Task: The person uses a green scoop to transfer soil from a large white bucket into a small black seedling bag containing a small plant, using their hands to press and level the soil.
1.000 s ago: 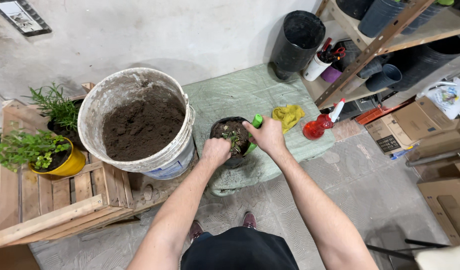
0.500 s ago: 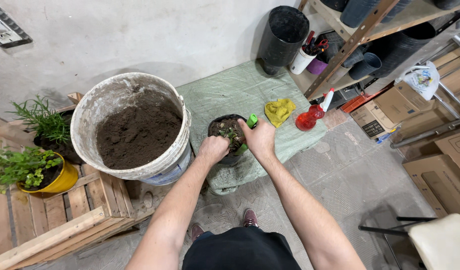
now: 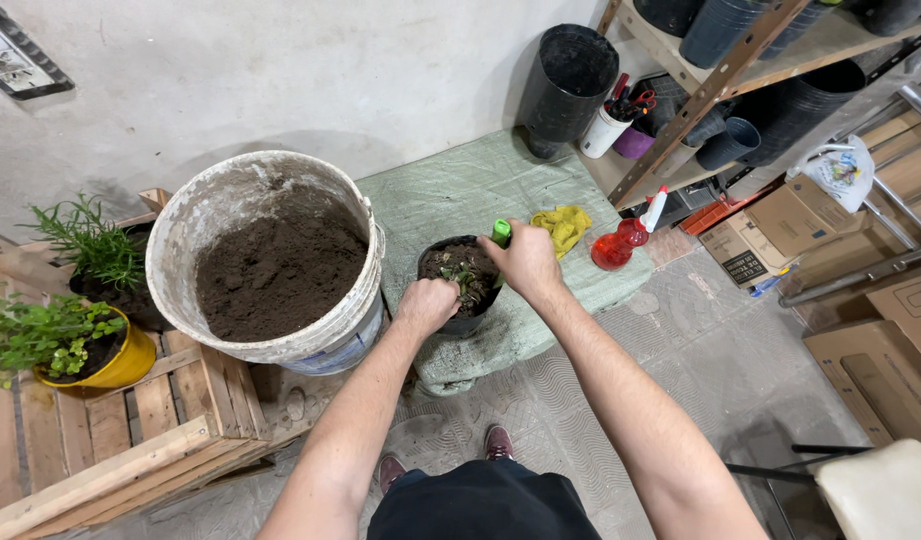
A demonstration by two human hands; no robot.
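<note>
Since the earlier frame my hands have barely shifted; both stay at the small black pot on the green cloth, just right of the big soil bucket. My left hand curls over the pot's near rim. My right hand is closed around a green-handled tool at the far rim.

— What do we see of ourselves here?

— Our two arms are bare from the elbows down to the left hand and right hand: no sleeves, gloves, watch or rings that we can make out.

— And lower down?

— We wear a dark top or trousers and dark red shoes with pale soles.
</note>
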